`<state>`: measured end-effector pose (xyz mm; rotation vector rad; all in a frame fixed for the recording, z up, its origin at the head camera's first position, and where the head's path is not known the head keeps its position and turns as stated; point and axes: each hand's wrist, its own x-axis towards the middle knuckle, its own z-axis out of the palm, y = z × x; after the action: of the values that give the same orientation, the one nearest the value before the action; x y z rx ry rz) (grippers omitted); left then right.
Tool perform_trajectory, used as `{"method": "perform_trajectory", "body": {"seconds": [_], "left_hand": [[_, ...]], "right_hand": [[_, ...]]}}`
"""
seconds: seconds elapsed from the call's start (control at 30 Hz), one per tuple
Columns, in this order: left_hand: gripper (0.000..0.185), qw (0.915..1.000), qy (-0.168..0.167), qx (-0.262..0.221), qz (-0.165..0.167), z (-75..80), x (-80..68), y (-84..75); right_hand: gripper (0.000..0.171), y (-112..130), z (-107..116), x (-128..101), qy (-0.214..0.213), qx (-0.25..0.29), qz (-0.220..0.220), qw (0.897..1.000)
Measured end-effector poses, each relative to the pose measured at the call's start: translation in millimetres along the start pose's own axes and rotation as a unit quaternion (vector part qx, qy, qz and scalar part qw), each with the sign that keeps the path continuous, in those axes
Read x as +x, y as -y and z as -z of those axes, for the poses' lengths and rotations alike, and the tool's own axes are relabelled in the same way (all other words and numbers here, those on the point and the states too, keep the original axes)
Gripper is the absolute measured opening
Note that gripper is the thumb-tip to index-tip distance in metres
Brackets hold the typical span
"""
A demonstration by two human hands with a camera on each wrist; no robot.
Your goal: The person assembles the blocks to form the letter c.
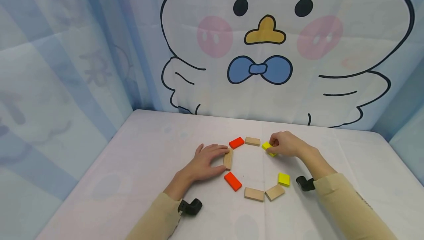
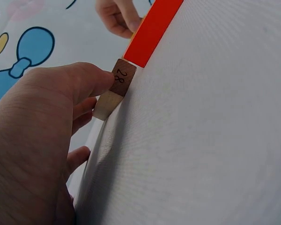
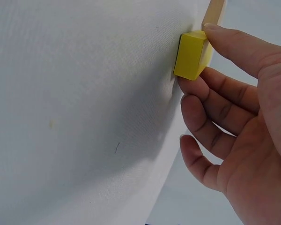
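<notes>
On the left of a loose ring of blocks, my left hand holds a plain wooden block between thumb and fingers at its two ends. Its near end bears the number 28 in the left wrist view, with the thumb against it. Across the ring, my right hand pinches a yellow block between thumb and fingers, low at the table surface. A wooden block lies just left of that yellow one. Red blocks sit close to either end of the left hand's block, one above and one below.
The ring's near side has two wooden blocks, one at the bottom and one slanted, with a second yellow block touching the slanted one. A pale cloth covers the table. Behind it hangs a curtain with a cartoon bird.
</notes>
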<state>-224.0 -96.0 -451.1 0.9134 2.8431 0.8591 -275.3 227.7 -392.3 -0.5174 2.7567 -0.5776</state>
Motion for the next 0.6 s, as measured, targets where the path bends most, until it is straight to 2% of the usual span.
{"method": "perform_trajectory", "body": {"seconds": [0.6], "left_hand": [[0.052, 1.0, -0.001, -0.006, -0.008, 0.6, -0.5, 0.4]], "right_hand": [[0.023, 0.8, -1.3, -0.5, -0.009, -0.002, 0.005, 1.0]]}}
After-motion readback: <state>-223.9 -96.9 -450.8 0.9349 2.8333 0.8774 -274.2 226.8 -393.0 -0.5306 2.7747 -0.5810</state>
